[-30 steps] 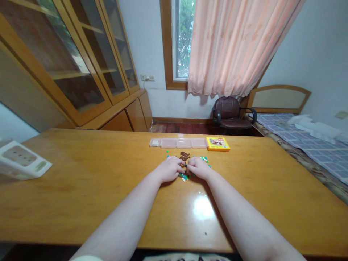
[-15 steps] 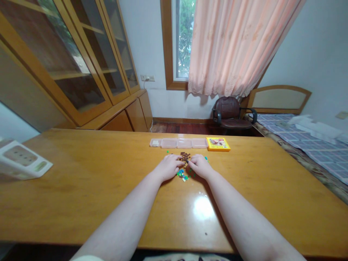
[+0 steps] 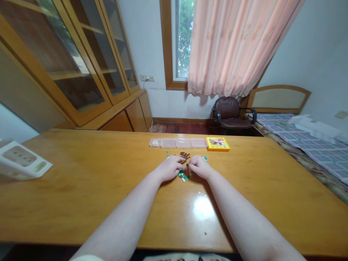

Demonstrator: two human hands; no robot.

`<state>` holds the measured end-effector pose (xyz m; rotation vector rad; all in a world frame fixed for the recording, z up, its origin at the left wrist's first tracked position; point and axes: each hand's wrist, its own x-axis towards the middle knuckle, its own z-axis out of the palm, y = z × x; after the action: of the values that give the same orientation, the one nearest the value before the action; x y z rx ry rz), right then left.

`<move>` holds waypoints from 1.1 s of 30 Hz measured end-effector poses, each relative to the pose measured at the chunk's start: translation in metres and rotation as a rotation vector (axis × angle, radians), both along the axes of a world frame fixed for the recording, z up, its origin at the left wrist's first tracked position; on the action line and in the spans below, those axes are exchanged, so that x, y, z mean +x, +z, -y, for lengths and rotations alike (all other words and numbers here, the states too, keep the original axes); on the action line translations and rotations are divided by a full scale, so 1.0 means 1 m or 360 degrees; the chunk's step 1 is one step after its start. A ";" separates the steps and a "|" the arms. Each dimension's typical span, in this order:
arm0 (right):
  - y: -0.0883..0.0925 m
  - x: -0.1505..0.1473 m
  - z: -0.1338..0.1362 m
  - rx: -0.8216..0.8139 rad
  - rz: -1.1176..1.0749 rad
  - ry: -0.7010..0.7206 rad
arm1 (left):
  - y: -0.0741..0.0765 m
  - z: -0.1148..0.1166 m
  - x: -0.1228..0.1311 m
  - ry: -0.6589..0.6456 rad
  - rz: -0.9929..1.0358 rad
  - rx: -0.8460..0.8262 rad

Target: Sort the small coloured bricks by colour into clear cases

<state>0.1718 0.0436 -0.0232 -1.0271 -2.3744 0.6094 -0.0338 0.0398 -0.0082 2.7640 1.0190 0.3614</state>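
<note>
A wide wooden desk (image 3: pixel 81 188) carries everything. A white plastic unit (image 3: pixel 20 161) lies at its left edge. A clear compartment box (image 3: pixel 178 143) sits in a row at the middle of the far edge, touching a yellow box (image 3: pixel 218 143) on its right. The left hand (image 3: pixel 170 169) and right hand (image 3: pixel 199 167) rest knuckles-up near the far edge, their curled fingertips meeting. Each grip is narrow, and I cannot tell whether it holds anything. Small brown bricks (image 3: pixel 185 156) lie just beyond the fingertips, and green and blue bricks (image 3: pixel 182 176) lie scattered beneath and between the hands.
</note>
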 end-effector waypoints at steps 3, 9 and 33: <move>-0.001 -0.001 0.001 -0.0133 -0.0030 0.0098 | 0.000 0.000 0.001 -0.0028 -0.0048 -0.0006; 0.003 -0.004 0.004 -0.0204 0.0125 0.0060 | -0.006 -0.004 -0.003 0.0058 -0.0052 0.0044; 0.000 -0.005 -0.001 0.0170 0.0253 -0.0326 | -0.006 -0.003 -0.003 0.0270 -0.0007 0.0033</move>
<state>0.1667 0.0446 -0.0236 -1.2922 -2.3652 0.3339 -0.0367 0.0432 -0.0145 2.7045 1.2618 0.3909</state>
